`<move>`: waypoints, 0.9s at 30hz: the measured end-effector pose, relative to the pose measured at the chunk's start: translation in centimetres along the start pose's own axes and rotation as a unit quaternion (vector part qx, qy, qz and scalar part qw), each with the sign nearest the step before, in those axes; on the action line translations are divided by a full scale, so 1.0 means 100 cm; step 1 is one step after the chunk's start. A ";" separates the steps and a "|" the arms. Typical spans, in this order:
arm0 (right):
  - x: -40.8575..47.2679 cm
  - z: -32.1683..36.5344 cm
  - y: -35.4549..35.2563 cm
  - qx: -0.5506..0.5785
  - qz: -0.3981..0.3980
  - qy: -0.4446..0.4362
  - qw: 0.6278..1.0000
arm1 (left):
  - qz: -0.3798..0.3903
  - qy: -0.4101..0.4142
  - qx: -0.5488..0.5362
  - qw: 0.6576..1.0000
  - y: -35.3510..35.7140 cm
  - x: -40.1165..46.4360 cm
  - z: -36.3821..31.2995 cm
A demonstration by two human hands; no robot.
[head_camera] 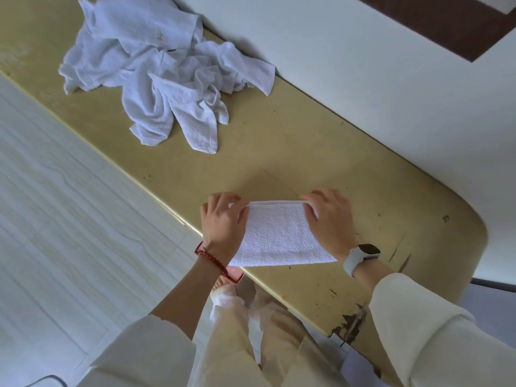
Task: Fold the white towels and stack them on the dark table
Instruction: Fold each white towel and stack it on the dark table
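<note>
Fingers (pixel 308 203) of both hands hide folded towel (pixel 279 236) far corners.

Folded towel (pixel 282 236): white, w/ a tiny bumpy weave. Towel pile (pixel 156 76): white too, looks a bit blue-grey in the shade; one has a small pink-red mark, one a little striped tag. Table (pixel 321 152): yellow-tan, w/ dark brown chips & scratches near the edge. Floor (pixel 55 205): pale grey-white w/ thin wavy lines. Wall (pixel 363 65): cream-white, w/ a dark brown patch up top. Bracelet (pixel 212 259): red beads. Watch (pixel 360 256): white strap, dark face. Sleeves (pixel 435 339): cream. Trousers (pixel 251 344): light tan.
</note>
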State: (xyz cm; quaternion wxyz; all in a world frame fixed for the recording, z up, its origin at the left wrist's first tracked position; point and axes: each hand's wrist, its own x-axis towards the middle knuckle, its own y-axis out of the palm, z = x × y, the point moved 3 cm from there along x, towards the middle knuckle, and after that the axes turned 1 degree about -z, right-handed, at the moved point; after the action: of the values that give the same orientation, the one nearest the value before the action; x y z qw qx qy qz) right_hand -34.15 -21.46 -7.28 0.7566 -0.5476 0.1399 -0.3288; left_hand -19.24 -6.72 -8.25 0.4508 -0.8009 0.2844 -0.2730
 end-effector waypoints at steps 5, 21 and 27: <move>0.005 0.029 0.022 0.017 0.031 -0.051 0.998 | -0.003 0.045 0.004 0.999 0.012 0.000 -0.010; 0.017 0.035 0.026 0.021 0.034 -0.050 0.998 | 0.012 0.036 0.022 0.999 0.007 0.014 -0.017; 0.021 0.033 0.035 0.001 0.037 -0.051 0.998 | 0.048 0.007 0.045 0.998 0.013 0.018 -0.019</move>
State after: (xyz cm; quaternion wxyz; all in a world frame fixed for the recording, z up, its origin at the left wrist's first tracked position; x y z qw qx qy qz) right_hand -29.51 -19.72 -9.03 0.7747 -0.5577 0.1205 -0.2725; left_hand -19.53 -9.60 -8.22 0.4972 -0.7629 0.3132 -0.2695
